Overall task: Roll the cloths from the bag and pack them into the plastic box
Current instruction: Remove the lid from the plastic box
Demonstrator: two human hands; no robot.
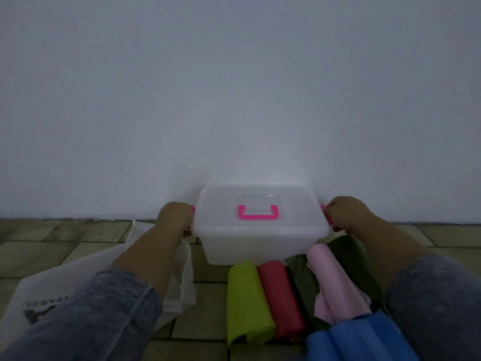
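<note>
A translucent plastic box (260,241) with its lid on and a pink top handle (258,212) stands on the floor against the wall. My left hand (175,217) grips the pink latch on the box's left side. My right hand (346,213) grips the pink latch (328,217) on the right side. In front of the box lie rolled cloths: lime green (247,300), red (282,298), dark green (303,285), pink (331,280) and blue (361,340). A white bag (182,280) lies flat on the left under my left forearm.
A plain white wall (234,100) rises right behind the box. The floor (52,246) is brownish tile. More dark green cloth (348,251) lies loose under my right forearm.
</note>
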